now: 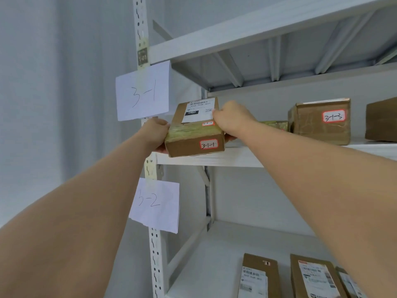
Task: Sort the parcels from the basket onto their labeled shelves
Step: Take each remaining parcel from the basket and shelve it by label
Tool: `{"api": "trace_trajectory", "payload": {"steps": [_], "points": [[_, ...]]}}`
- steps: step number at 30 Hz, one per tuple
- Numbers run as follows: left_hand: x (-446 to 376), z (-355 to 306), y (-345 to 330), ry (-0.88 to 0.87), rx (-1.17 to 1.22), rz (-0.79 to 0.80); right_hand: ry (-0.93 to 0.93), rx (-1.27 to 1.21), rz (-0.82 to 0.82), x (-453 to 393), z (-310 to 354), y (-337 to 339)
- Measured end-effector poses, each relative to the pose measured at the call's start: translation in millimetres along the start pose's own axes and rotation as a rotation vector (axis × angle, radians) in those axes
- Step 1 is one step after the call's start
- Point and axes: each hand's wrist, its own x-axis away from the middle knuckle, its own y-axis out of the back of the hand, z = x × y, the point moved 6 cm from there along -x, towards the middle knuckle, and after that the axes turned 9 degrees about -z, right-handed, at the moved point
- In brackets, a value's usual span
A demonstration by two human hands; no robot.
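Observation:
A brown cardboard parcel (193,134) with a white shipping label and red-edged stickers reading 3-1-1 sits tilted at the left end of the upper white shelf (214,161). My left hand (158,134) grips its left side. My right hand (231,120) grips its right side, thumb under the box. A paper sign reading 3-1 (142,91) hangs on the upright beside this shelf. The basket is out of view.
Another parcel marked 3-1-3 (320,121) stands further right on the same shelf, with a flat parcel (276,124) between and a brown box (381,120) at the frame edge. A 3-2 sign (155,205) marks the lower shelf (214,254), which holds several parcels (258,276).

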Motion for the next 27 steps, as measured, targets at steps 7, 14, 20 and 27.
{"api": "trace_trajectory", "payload": {"steps": [7,14,20,27], "points": [[-35.7,7.2,-23.8,-0.006,0.154,0.084,0.160,0.603,-0.077,-35.8,11.4,5.8],[-72.4,11.9,-63.3,-0.016,0.125,0.150,0.169,0.812,0.043,-56.8,-18.9,6.3],[-100.8,14.8,-91.2,-0.087,-0.016,0.125,0.061,0.875,0.158,-70.3,-44.6,-1.6],[-111.9,21.9,-109.9,-0.109,-0.091,0.195,-0.014,0.828,0.239,-81.8,-61.2,-15.4]]}}
